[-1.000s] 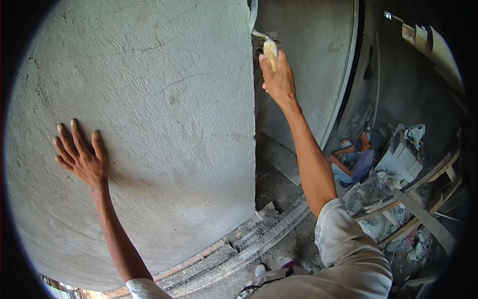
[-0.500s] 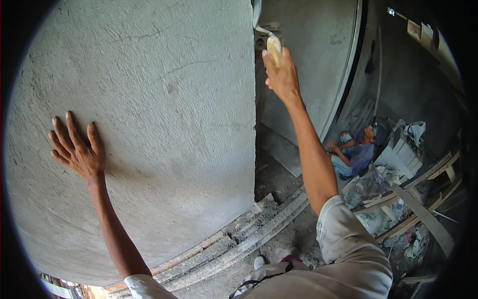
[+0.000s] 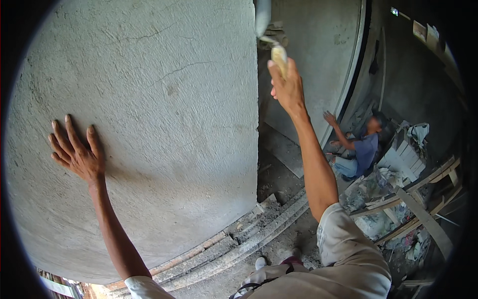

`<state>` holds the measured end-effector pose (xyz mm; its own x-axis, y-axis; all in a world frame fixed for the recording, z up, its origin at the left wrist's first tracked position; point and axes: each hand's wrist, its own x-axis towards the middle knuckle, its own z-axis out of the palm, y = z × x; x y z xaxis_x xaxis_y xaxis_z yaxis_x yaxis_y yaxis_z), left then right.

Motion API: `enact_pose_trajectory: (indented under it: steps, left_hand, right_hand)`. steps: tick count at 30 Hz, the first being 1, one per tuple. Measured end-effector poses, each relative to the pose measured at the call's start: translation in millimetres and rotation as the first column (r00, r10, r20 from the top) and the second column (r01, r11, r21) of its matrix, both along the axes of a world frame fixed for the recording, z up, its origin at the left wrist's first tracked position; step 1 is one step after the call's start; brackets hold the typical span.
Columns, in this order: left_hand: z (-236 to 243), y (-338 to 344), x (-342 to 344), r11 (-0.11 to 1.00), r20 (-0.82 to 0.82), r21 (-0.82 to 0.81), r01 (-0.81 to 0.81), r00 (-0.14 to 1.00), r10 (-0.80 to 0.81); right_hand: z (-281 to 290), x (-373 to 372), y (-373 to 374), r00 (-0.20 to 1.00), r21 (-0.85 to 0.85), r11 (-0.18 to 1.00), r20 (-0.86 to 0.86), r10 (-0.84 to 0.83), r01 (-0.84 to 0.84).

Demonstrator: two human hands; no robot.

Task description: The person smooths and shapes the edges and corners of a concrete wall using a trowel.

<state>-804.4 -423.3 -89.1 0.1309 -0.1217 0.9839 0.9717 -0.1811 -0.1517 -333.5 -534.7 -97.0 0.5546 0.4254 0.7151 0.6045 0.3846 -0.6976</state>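
My left hand [image 3: 78, 149] lies flat with fingers spread on a grey plastered wall [image 3: 179, 114] that carries a few thin cracks. Raised at the wall's right edge, my right hand [image 3: 286, 85] is wrapped round the pale handle of a trowel [image 3: 280, 60]. The trowel's grey blade [image 3: 263, 18] stands along the upper part of that edge, partly cut off by the top of the picture. Whether the blade touches the plaster I cannot tell.
Another person [image 3: 366, 149] sits low on the right, by a second grey wall panel [image 3: 313, 65]. Near them are a stack of white blocks [image 3: 404, 162], plastic bags and wooden planks [image 3: 425, 219]. Rubble-covered ledges [image 3: 239, 246] curve along the wall's foot.
My right hand and the trowel have moved slightly down and to the right, showing more of the blade. My left hand stays put. The other person has lifted an arm.
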Motion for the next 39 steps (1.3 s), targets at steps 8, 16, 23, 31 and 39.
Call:
enact_pose_trajectory:
  steps: [8,16,23,31,39]
  left_hand:
    - [-2,-5,1,0.998,0.027,-0.023,-0.056,0.998,0.056]
    - [-4,-8,-8,0.998,0.032,-0.046,-0.051,0.998,0.053]
    - [-3,-5,-7,0.997,0.048,-0.059,-0.044,0.998,0.047]
    - [-4,-5,-2,0.998,0.020,-0.064,0.029,0.999,-0.027]
    - [-6,-2,-4,0.999,-0.010,-0.014,0.031,0.999,-0.031]
  right_hand:
    - [2,-6,-1,0.998,0.041,0.997,-0.023,0.064,-0.063]
    - [-4,-14,1,1.000,-0.077,0.997,0.005,0.013,-0.012]
    - [-16,-14,-3,0.999,-0.057,0.998,0.016,0.039,-0.038]
    - [-64,-10,-13,0.997,-0.172,0.985,-0.072,-0.005,-0.007]
    - [-103,-15,-26,0.988,-0.240,0.969,-0.157,0.017,-0.054]
